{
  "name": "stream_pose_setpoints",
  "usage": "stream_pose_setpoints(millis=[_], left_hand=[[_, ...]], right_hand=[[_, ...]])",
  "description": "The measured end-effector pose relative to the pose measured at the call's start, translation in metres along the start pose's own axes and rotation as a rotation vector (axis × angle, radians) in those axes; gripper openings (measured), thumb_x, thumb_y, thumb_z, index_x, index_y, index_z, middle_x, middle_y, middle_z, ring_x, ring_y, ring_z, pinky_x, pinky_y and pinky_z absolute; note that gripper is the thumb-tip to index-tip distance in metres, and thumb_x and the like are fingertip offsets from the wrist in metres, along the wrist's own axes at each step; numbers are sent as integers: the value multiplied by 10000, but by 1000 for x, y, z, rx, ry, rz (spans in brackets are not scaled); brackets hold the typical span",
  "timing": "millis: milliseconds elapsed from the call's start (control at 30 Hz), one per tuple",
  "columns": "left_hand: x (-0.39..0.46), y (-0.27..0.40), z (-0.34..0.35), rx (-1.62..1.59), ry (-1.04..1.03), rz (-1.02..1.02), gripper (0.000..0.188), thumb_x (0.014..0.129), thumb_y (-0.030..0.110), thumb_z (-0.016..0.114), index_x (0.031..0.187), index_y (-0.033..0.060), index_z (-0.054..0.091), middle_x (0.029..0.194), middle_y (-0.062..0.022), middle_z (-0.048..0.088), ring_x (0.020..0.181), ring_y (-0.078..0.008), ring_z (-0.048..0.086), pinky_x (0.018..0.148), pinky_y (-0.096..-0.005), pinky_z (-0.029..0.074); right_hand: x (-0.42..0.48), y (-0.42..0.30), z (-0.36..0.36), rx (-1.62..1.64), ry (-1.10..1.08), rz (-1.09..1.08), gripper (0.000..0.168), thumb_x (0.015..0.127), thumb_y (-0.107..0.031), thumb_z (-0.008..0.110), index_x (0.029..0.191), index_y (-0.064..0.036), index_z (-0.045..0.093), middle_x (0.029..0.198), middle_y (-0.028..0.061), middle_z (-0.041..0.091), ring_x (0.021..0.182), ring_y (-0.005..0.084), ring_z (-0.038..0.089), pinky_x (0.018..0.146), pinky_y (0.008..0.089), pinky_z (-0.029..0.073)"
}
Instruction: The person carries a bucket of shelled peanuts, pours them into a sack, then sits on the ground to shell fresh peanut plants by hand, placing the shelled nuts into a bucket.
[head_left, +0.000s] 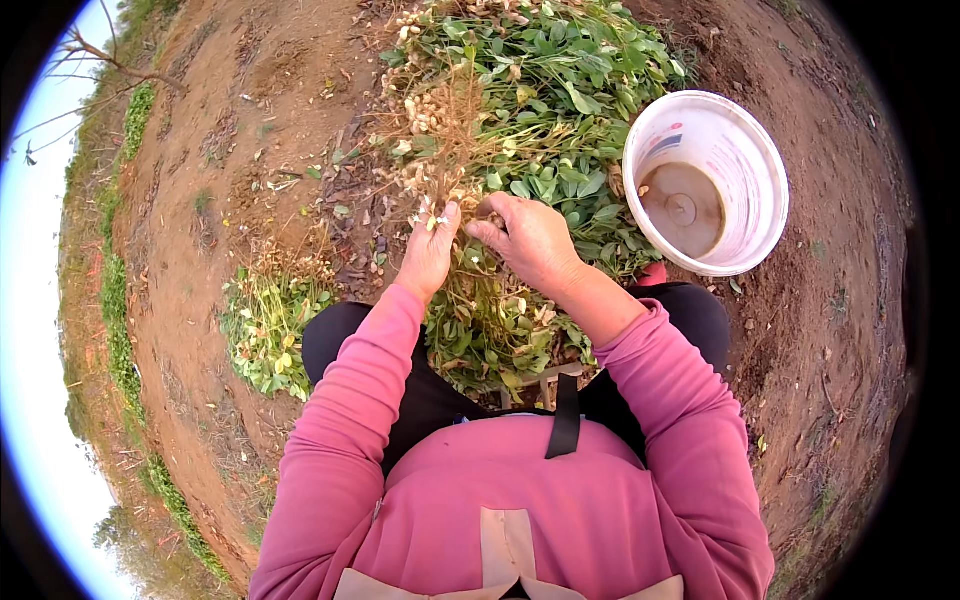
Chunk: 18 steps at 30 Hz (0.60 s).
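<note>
My left hand (431, 251) is closed around the base of a peanut plant (487, 300), whose leafy stems hang down between my knees. Its roots and peanut pods show just above my fingers. Beside it, my right hand (523, 234) has its thumb and fingers curled around peanut pods (493, 220) at the roots; the fingers partly hide them. Beyond both hands lies a large heap of pulled peanut plants (570, 97), with pale pods (426, 112) on its left side.
At the right stands a white plastic bucket (705, 184), with a pod or two near its inner wall and a dirty bottom. A smaller bundle of peanut plants (274, 330) lies on the soil by my left knee. Part of a low stool (551, 375) shows between my legs.
</note>
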<state>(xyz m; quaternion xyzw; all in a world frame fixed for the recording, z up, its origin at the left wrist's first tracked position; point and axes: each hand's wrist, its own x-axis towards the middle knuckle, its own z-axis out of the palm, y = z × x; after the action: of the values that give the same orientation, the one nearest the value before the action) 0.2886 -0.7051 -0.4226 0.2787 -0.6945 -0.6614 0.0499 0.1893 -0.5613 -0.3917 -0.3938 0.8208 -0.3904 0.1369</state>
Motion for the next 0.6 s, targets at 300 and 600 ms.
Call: stream_pose_setpoints(millis=[300, 600], left_hand=[[9, -8, -7, 112, -38, 56, 427, 890, 329, 577, 1142, -11, 519, 1001, -128, 628, 914, -228, 585, 821, -325, 440], [12, -5, -34, -250, 291, 4, 423, 894, 348, 580, 1114, -6, 510, 1012, -78, 571, 871, -164, 550, 811, -329, 454]], right_hand=[[-1, 11, 18, 396, -156, 101, 223, 853, -252, 578, 824, -31, 560, 638, 90, 592, 560, 211, 563, 537, 340, 446], [9, 7, -41, 1019, -235, 265, 131, 901, -175, 483, 914, -68, 556, 751, -3, 566, 519, 39, 392, 476, 179, 329]])
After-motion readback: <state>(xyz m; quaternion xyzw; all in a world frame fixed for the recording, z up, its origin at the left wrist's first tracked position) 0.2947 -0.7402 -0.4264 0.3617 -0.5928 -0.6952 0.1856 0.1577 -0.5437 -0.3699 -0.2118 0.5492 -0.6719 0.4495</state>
